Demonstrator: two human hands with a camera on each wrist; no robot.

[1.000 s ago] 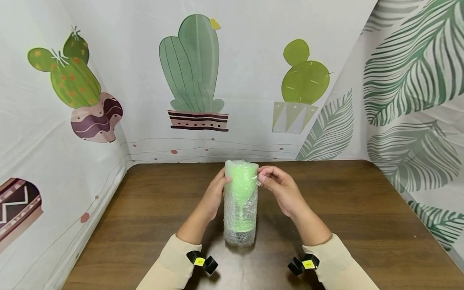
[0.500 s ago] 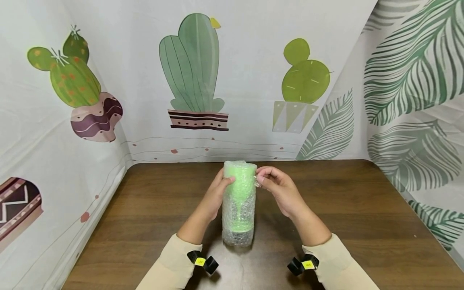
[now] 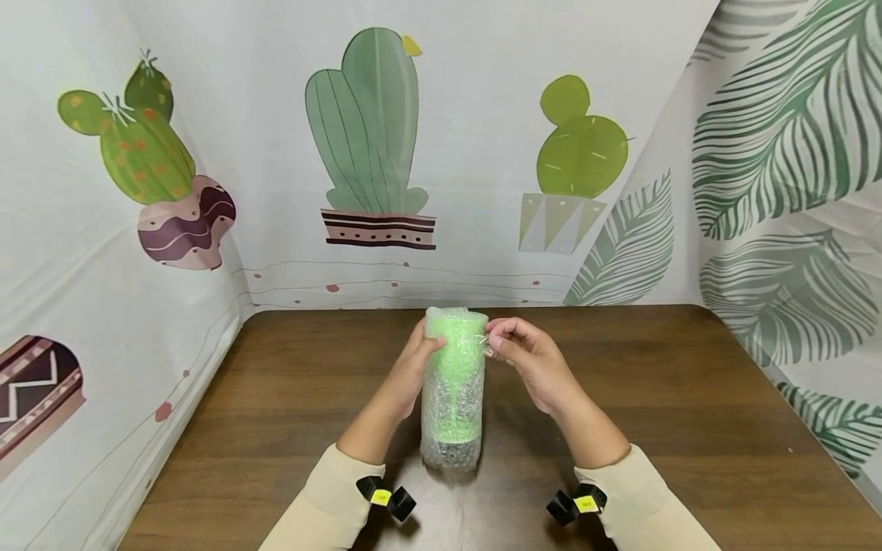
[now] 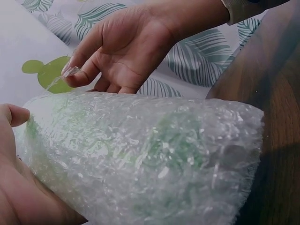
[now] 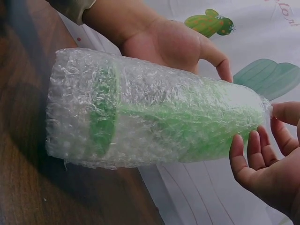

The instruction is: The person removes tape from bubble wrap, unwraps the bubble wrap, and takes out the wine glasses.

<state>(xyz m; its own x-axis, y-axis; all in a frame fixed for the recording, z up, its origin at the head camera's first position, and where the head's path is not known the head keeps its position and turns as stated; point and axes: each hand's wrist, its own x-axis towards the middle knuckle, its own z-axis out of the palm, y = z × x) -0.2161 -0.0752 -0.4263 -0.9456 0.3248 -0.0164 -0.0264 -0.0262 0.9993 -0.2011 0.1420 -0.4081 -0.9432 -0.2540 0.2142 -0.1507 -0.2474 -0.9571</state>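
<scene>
A green and clear bottle-shaped thing wrapped in bubble wrap (image 3: 453, 390) stands upright on the table in the head view. My left hand (image 3: 406, 375) grips its upper left side, thumb on the front. At the upper right, my right hand (image 3: 537, 363) pinches a clear strip (image 3: 489, 350) between thumb and forefinger. That strip (image 4: 70, 72) shows crumpled at the fingertips in the left wrist view, trailing to the wrap (image 4: 140, 150). In the right wrist view the right hand's (image 5: 276, 173) other fingers lie by the wrap's (image 5: 154, 108) top end.
The brown wooden table (image 3: 296, 383) extends around the wrapped thing. Behind it hangs a white cloth (image 3: 475, 153) printed with cacti and leaves. A black wrist device (image 3: 386, 498) is on the left sleeve, another (image 3: 577, 503) on the right.
The wrapped thing has shifted slightly left from a second ago, and the left thumb reaches a little further over its front. The right hand keeps its pinch, moving slightly left.
</scene>
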